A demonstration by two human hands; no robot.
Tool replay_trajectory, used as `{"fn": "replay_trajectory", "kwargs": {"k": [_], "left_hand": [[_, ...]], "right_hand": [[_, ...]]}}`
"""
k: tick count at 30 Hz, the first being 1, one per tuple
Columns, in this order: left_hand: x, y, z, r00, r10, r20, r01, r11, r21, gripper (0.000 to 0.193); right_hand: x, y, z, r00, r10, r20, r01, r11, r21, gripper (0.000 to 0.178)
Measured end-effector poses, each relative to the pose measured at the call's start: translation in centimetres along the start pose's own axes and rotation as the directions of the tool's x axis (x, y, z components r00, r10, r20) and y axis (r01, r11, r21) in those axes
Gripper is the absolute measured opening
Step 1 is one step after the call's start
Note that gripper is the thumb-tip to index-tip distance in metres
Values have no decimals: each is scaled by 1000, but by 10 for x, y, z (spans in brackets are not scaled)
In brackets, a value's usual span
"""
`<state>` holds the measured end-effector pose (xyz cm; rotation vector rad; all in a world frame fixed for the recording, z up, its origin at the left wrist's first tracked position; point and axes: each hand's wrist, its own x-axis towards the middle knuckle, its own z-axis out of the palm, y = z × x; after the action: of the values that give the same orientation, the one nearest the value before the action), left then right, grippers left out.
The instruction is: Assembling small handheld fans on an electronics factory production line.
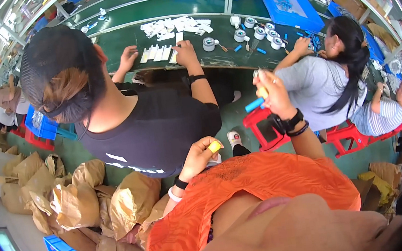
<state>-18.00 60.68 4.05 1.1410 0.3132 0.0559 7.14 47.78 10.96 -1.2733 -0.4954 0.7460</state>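
One blue cylinder [254, 105] sits at about eight o'clock from the nearer right hand [276, 94] and two o'clock from the left hand [199, 160]; its long axis runs roughly eight to two. The right hand's fingers are closed on it, a yellow patch [262, 92] showing among them. The left hand is curled, a yellow piece [214, 147] at its fingertips; worn or gripped, I cannot tell. Toward twelve, loose blue cylinders [261, 51] lie on the bench [223, 28].
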Motion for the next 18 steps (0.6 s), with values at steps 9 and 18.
{"fn": "replay_trajectory", "kwargs": {"k": [9, 18], "left_hand": [[90, 21, 7, 968, 156, -196, -178, 979, -99, 14], [156, 49, 21, 874, 155, -461, -232, 966, -116, 14]], "right_hand": [[174, -67, -35, 960, -150, 236, 95, 968, 231, 35], [321, -165, -74, 900, -436, -8, 423, 869, 255, 36]]}}
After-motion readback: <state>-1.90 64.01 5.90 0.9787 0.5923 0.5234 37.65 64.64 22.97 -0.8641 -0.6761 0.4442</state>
